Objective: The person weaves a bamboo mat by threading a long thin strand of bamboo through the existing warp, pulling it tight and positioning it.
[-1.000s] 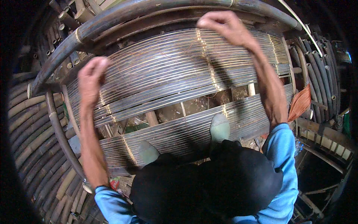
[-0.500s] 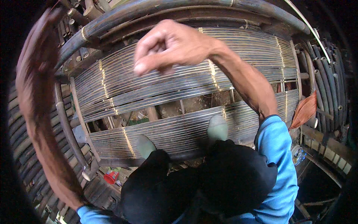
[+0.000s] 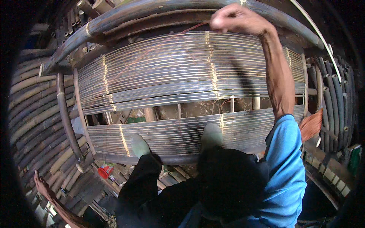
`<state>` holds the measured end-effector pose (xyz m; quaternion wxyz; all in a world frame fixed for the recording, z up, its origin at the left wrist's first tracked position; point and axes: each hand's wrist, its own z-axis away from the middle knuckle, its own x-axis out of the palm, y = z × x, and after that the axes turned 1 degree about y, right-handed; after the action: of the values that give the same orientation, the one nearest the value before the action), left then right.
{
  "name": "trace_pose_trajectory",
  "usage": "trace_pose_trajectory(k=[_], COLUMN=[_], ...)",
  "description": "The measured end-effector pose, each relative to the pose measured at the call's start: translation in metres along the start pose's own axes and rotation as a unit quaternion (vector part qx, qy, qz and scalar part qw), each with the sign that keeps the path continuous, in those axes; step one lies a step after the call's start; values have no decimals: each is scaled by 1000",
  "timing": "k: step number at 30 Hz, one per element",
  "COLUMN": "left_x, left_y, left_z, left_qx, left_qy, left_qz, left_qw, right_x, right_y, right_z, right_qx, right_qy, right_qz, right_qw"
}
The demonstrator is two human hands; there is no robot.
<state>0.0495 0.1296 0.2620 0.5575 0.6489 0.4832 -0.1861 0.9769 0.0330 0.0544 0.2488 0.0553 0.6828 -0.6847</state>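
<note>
My right hand (image 3: 237,19) is closed in a pinch above the far edge of a bamboo-slat bench (image 3: 159,85). A thin reddish cord (image 3: 152,55) runs from its fingers down to the left across the slats. Pale strips bind the dark slats in several bands, and a gap splits the seat lengthwise. Low at the left edge, away from the bench, my left hand (image 3: 42,185) shows small and edge-on with its fingers stretched out. Nothing is visible in it.
My feet in pale green footwear (image 3: 211,136) stand on the near slats. A thick bamboo rail (image 3: 125,19) arches behind. An orange fibre bundle (image 3: 311,125) hangs at the right end. Bamboo poles (image 3: 42,102) lie stacked at left. A red cup (image 3: 105,171) lies below the front.
My right hand has moved right and farther away, and the cord now shows stretched over the slats. My left hand has dropped from the upper left to the lower left edge.
</note>
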Motion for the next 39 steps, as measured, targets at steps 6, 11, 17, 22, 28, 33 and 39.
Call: trace_pose_trajectory(k=[6, 11, 17, 22, 28, 33, 39], left_x=[134, 279, 293, 293, 238, 141, 41], left_y=[209, 397, 383, 248, 36, -130, -253], left_z=[109, 218, 232, 186, 140, 155, 206], left_qx=[268, 196, 212, 80, -51, -164, -208], left_qy=[-254, -488, -478, -437, -341, -252, -185], left_qz=[-90, 218, 129, 66, 16, -90, -317], left_qw=[925, 822, 843, 894, 939, 949, 907], right_x=[19, 73, 52, 18, 20, 21, 30], right_y=[-62, -135, -101, -15, 48, 68, 84], right_z=[-37, -46, -12, 28, 51, 46, 28], right_qx=[-148, -229, -85, 10, 60, 96, 107], right_qy=[88, -24, -48, 33, 109, 69, 163], right_qz=[33, 78, 23, -17, 72, 148, 185], right_qw=[984, 970, 995, 999, 990, 982, 963])
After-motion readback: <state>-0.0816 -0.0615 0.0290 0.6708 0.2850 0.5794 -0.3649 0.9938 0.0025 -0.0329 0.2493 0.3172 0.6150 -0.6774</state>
